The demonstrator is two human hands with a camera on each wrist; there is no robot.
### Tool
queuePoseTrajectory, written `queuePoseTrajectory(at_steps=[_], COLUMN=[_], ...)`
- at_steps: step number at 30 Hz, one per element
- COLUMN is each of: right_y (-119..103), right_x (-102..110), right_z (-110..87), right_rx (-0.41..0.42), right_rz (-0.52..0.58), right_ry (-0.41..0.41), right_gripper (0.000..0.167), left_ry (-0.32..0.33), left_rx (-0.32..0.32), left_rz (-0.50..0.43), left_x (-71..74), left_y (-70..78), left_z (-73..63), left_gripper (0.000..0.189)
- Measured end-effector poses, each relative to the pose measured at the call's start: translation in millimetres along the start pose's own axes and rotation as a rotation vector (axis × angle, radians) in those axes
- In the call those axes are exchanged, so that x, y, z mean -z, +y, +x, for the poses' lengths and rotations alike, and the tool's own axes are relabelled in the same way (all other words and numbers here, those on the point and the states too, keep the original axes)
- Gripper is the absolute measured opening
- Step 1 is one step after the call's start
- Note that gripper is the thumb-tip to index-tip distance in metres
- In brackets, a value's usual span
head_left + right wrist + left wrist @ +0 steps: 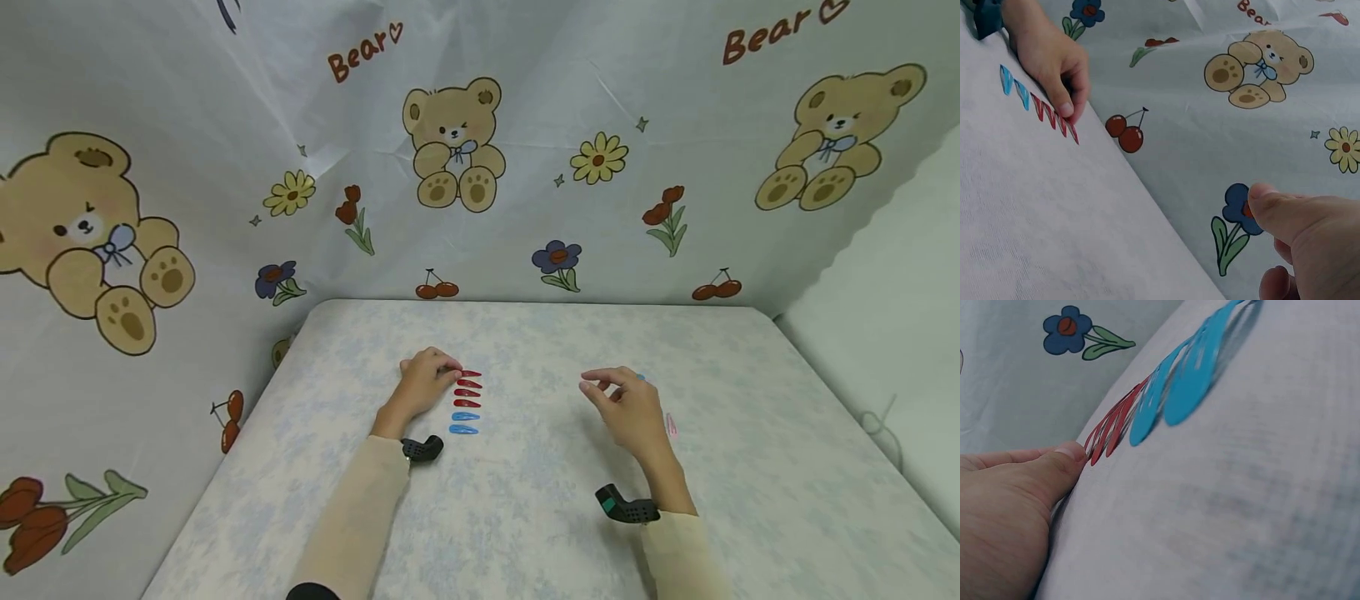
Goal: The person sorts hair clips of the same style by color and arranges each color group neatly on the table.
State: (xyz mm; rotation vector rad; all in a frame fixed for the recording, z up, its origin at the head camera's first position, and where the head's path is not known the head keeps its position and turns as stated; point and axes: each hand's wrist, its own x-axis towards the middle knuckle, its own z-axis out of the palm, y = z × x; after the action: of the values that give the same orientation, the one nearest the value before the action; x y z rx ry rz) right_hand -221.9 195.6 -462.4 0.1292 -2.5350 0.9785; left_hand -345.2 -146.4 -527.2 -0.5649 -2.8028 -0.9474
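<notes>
My left hand (423,382) pinches the round end of the farthest red snap hair clip (472,373) between thumb and index finger. That clip lies at the far end of a column of several red clips (468,392), with two blue clips (464,429) at the near end. The left wrist view shows the thumb and fingertip right at the last red clip, beyond the larger-looking blue clip (1194,381). Over the right half of the table, my right hand (626,408) is raised, thumb and index finger apart with nothing between them.
A pink hair clip (671,424) lies just right of my right hand. Part of a small blue thing (641,377) shows behind that hand. The pale table (547,517) meets a bear-print cloth (510,250) at its far edge.
</notes>
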Motion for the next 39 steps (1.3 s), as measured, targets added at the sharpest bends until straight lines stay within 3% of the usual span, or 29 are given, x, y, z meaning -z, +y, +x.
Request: queuePoseTrajectory(at_steps=[8,17,22,27,35,39], right_y=[26,48,57,70,87,92], right_x=[21,29,37,45,50,52], right_z=[-2.6,-14.8,-15.4,-15.2,-18.0,-17.2], right_rx=[0.023,-0.076,-0.086,-0.154,-0.254,-0.25], right_rz=[-0.06,-0.088,-0.085,-0.107,-0.132,-0.15], right_ry=[0.05,0.062,0.075,0.079,0.061,0.048], right_gripper=[0.019,0.023,0.025,0.029,0.033,0.035], left_ry=[-0.009,-0.018,-0.014,-0.004,-0.021,-0.017], left_rx=[0.008,0.005,0.005,-0.001,0.034,0.03], left_rz=[0.0,-0.008,-0.003,-0.006,0.012,0.006], left_x=[-1.4,-0.9,-0.2,1.3,-1.4,-0.9], left_y=[0.4,5.3,7.9,8.7,3.3,0.6], left_z=[0.8,0.3,2.5,3.6,-0.3,-0.4], left_gripper=[0.012,0.012,0.012,0.011,0.012,0.013])
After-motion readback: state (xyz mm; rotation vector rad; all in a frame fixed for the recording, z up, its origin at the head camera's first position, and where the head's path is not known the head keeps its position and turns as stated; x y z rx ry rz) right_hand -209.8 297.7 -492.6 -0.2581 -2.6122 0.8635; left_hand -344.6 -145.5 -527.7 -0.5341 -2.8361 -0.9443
